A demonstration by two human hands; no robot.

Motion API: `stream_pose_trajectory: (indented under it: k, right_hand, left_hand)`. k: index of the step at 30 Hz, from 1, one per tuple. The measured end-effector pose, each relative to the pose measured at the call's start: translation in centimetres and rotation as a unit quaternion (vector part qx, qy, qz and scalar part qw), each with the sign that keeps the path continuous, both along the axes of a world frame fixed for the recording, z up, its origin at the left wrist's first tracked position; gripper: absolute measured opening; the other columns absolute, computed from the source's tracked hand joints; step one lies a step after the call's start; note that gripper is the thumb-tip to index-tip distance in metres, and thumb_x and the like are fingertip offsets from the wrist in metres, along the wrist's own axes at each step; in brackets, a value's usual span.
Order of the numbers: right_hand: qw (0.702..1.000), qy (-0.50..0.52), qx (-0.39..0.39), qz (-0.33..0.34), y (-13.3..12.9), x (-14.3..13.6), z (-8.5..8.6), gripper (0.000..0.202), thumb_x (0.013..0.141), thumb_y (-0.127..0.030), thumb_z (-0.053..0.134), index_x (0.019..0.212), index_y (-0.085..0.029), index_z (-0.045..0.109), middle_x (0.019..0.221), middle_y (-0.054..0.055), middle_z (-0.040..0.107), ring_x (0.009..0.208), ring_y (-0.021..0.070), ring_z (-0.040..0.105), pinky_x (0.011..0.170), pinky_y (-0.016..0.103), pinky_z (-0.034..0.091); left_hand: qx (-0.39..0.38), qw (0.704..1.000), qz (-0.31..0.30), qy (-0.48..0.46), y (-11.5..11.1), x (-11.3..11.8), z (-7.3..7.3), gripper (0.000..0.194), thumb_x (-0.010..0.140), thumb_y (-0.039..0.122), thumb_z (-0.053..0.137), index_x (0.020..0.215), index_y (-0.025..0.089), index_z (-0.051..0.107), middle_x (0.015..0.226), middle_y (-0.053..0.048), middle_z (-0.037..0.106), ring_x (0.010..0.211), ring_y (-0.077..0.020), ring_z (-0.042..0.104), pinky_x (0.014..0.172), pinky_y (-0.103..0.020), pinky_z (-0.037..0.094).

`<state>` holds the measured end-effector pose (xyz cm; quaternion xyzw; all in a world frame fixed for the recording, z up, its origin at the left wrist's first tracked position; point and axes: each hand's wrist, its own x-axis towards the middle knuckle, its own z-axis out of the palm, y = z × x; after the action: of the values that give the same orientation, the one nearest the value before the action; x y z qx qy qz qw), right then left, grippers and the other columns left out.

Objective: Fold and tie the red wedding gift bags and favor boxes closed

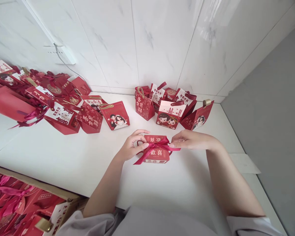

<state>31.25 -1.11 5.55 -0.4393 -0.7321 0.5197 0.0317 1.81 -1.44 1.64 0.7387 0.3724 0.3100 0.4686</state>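
Note:
A small red gift box [156, 158] with pale Chinese characters stands on the white table in front of me. Across its top lies a crimson ribbon [159, 144] tied in a bow, one tail hanging over the left front edge. At the box's left side my left hand [132, 146] pinches the bow between thumb and fingers. My right hand [190, 140] closes its thumb and fingertips on the ribbon at the right. Dark red cord handles show at both sides of the box, partly covered by my fingers.
Several red gift boxes, among them one with a cartoon couple [170, 114], stand behind my hands. More boxes crowd the table's left side [64, 113]. A cardboard carton [72, 195] full of red boxes is at the lower left. A tiled wall [157, 42] bounds the back, a grey panel [272, 108] the right.

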Motion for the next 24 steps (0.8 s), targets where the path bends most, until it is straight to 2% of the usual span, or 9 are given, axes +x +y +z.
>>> stream_pose_trajectory:
  k: [5, 12, 19, 24]
  right_hand:
    - [0.996, 0.062, -0.023, 0.051, -0.5, -1.2, 0.3, 0.037, 0.087, -0.051, 0.054, 0.079, -0.017, 0.065, 0.078, 0.003, 0.063, 0.073, 0.0167, 0.054, 0.066, 0.027, 0.04]
    - [0.994, 0.07, -0.032, 0.072, -0.4, -2.1, 0.0, 0.031, 0.091, -0.044, 0.051, 0.085, -0.017, 0.066, 0.082, 0.003, 0.066, 0.078, 0.0168, 0.059, 0.07, 0.026, 0.042]
    - [0.993, 0.069, -0.032, 0.088, -0.4, -2.2, -0.2, 0.027, 0.091, -0.039, 0.051, 0.083, -0.018, 0.066, 0.084, 0.004, 0.068, 0.08, 0.0183, 0.062, 0.071, 0.027, 0.044]
    - [0.993, 0.072, -0.032, 0.092, -0.4, -2.2, -0.5, 0.029, 0.09, -0.042, 0.052, 0.08, -0.019, 0.066, 0.083, 0.003, 0.069, 0.079, 0.0189, 0.062, 0.072, 0.028, 0.044]
  left_hand:
    - [-0.021, 0.998, 0.047, -0.021, 0.2, 0.1, -0.4, 0.033, 0.09, 0.037, 0.055, 0.064, 0.016, 0.056, 0.119, -0.009, 0.061, 0.106, -0.021, 0.06, 0.09, -0.033, 0.046]
    - [-0.002, 0.992, 0.123, 0.0, -0.1, 0.8, -0.4, 0.037, 0.08, 0.037, 0.068, 0.056, 0.017, 0.047, 0.106, -0.007, 0.065, 0.097, -0.0197, 0.063, 0.088, -0.034, 0.048]
    - [-0.004, 0.991, 0.133, 0.001, -0.1, 1.1, -0.6, 0.038, 0.08, 0.036, 0.067, 0.055, 0.017, 0.045, 0.103, -0.006, 0.064, 0.093, -0.0189, 0.063, 0.084, -0.033, 0.048]
    - [-0.023, 0.992, 0.124, -0.009, 0.1, 0.9, -0.7, 0.039, 0.08, 0.038, 0.067, 0.056, 0.016, 0.046, 0.104, -0.007, 0.064, 0.093, -0.0192, 0.063, 0.083, -0.033, 0.049]
